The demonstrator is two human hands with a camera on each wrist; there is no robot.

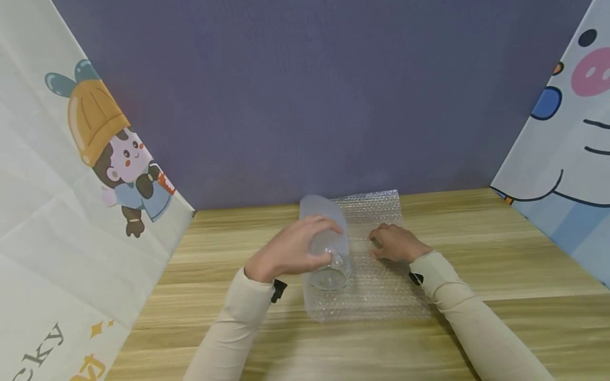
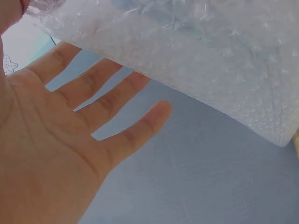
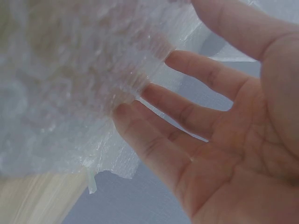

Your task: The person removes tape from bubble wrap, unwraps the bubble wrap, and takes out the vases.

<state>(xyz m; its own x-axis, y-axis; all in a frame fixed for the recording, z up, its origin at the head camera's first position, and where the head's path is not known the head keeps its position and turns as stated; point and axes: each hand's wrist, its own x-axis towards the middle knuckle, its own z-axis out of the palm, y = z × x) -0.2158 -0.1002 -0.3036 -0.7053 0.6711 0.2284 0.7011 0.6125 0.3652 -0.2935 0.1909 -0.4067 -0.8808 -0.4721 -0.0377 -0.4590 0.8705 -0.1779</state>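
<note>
A clear glass [image 1: 330,278] lies on its side on a sheet of bubble wrap [image 1: 376,296], one round end toward me. The sheet's left part curves up beside and behind the glass. My left hand [image 1: 295,246] arches over the glass from the left, thumb and index finger wide apart. In the left wrist view its fingers [image 2: 100,88] are nearly straight, their tips passing behind the wrap's edge. My right hand [image 1: 395,243] rests on the flat wrap to the right of the glass. Its fingertips touch the wrap in the right wrist view, the fingers [image 3: 187,109] stretched out.
The wood-grain table [image 1: 229,238] meets a dark blue-grey panel [image 1: 305,106] close behind the wrap. A white sheet with a cartoon figure [image 1: 128,153] stands at the left. Another printed sheet [image 1: 548,153] stands at the right.
</note>
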